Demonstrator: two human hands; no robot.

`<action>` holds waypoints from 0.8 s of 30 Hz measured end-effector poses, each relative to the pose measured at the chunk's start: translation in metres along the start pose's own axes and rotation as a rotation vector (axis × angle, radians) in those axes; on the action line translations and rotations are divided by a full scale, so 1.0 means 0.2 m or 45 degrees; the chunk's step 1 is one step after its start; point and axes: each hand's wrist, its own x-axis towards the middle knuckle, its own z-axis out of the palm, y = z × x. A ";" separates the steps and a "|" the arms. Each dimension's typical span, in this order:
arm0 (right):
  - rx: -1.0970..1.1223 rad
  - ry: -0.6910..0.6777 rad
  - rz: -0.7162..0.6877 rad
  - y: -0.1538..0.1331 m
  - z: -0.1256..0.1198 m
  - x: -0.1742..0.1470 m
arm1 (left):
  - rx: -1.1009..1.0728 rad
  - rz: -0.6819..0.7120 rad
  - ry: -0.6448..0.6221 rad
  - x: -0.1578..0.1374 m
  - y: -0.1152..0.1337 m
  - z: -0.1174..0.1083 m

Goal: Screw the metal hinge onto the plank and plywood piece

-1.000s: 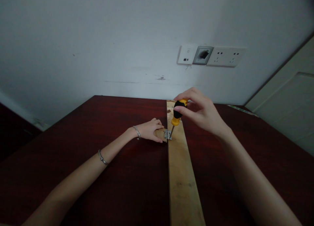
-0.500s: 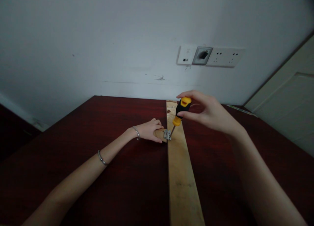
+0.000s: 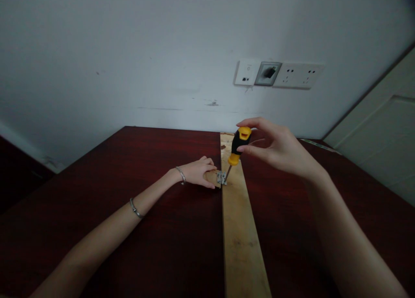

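A small wooden block [image 3: 211, 177] lies against the left edge of a long wooden board [image 3: 243, 233]. My left hand [image 3: 196, 172] grips the block, thumb on the near side and fingers over the far side. A metal hinge [image 3: 222, 178] spans the seam between block and board. My right hand [image 3: 272, 147] holds a yellow and black screwdriver [image 3: 240, 143] by its handle, between thumb and fingers. The screwdriver leans to the right, its tip down at the hinge's right leaf. Any screw under the tip is too small to make out.
The dark red tabletop [image 3: 155, 246] carries the board and meets a white wall [image 3: 162, 64] at the back. A row of wall sockets [image 3: 296, 75] is above the table's right half. A pale door [image 3: 385, 116] stands at the right, with a thin strip [image 3: 320, 146] near it.
The fingers of my right hand have shifted slightly around the screwdriver handle, which has tipped a little. My left hand, the block and the board stay in place.
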 end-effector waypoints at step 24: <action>-0.091 -0.013 -0.028 -0.02 -0.03 0.00 | -0.008 -0.013 -0.020 0.00 0.00 -0.01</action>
